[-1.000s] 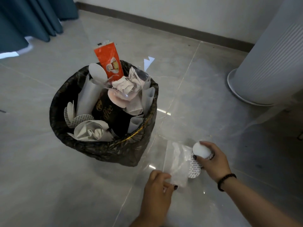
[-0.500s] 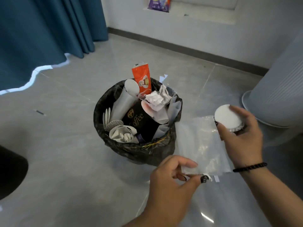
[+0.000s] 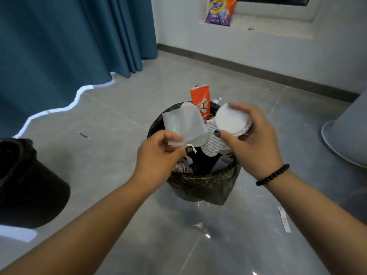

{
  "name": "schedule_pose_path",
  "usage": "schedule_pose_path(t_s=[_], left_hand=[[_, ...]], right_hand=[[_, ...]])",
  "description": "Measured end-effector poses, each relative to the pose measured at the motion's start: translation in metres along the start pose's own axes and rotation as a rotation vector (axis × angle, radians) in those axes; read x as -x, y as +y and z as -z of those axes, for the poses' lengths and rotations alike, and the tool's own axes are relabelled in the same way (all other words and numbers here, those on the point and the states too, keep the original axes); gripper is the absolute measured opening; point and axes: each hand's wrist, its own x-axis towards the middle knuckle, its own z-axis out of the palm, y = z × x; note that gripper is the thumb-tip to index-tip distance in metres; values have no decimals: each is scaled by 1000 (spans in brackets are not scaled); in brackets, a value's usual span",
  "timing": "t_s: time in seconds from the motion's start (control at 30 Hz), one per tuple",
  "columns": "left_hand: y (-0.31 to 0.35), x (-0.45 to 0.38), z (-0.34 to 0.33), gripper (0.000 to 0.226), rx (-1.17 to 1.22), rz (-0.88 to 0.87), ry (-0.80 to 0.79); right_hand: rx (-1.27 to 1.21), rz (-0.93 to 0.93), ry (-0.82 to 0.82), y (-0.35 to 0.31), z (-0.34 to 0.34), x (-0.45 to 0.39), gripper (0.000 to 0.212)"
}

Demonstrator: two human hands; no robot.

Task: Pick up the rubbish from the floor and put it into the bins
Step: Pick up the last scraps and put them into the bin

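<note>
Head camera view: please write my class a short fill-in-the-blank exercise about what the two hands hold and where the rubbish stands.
1. The left hand pinches a clear plastic ____ above the bin.
2. The right hand holds a round white ____.
3. The tall packet sticking up out of the bin is ____ in colour.
4. A paper strip lies on the ____, right of the bin.

Missing words: bag; lid; orange; floor

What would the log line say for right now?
left hand: pinches clear plastic bag | right hand: grips white paper cup | both over full bin
</note>
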Motion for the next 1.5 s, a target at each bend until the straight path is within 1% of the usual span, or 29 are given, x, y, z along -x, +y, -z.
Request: schedule_pose_path(t_s=[0.1, 0.17, 0.2, 0.27, 0.37, 0.47, 0.53, 0.63, 0.7, 0.77, 0.83, 0.87, 0.97, 1.0, 1.07, 1.13, 1.2, 1.37, 1.5], left_hand=[[-9, -8, 3, 24, -193, 33, -68], [-12, -7, 1, 24, -329, 15, -92], [-13, -5, 0, 24, -374, -5, -97], [-12, 0, -4, 21, -434, -53, -103], [-14, 10, -6, 19, -509, -134, -107], [-20, 19, -7, 26, -674, -275, -39], [-26, 25, -10, 27, -788, -372, -6], [-37, 32, -14, 27, -968, -454, 2], [-40, 33, -14, 32, -1021, -479, 55], [-40, 33, -14, 31, -1023, -498, 114], [-39, 34, -14, 28, -991, -507, 157], [-38, 34, -14, 27, -972, -504, 164], [-39, 37, -14, 28, -903, -501, 125], [-40, 38, -14, 28, -877, -509, 97], [-42, 42, -16, 28, -851, -547, 23], [-44, 47, -20, 29, -843, -606, -45], [-46, 50, -26, 29, -838, -645, -62], [-61, 42, -40, 21, -787, -703, 26], [-79, 40, -50, 24, -850, -743, 57]], right_hand=[[152, -39, -201, 3, -14, -1, 51], [252, -79, -354, 10, -17, -1, 53], [275, -89, -404, 13, -18, 0, 54], [298, -73, -428, 15, -18, 5, 55], [264, -40, -414, 17, -13, 13, 58], [197, -29, -431, 21, -6, 18, 53], [166, -25, -507, 26, -5, 23, 51], [212, -11, -663, 31, -8, 35, 64], [223, 46, -685, 33, -12, 41, 72], [149, 52, -625, 35, -11, 45, 70], [115, 49, -489, 37, -7, 48, 57], [143, 79, -421, 38, -5, 49, 50], [217, 163, -314, 46, -2, 53, 29], [214, 170, -272, 50, 0, 54, 26], [190, 152, -134, 60, 6, 60, 22], [148, 44, -5, 73, 14, 68, 20], [126, -123, 57, 89, 22, 78, 22], [182, -517, 92, 137, 39, 97, 14], [127, -904, 174, 193, 62, 109, 19]])
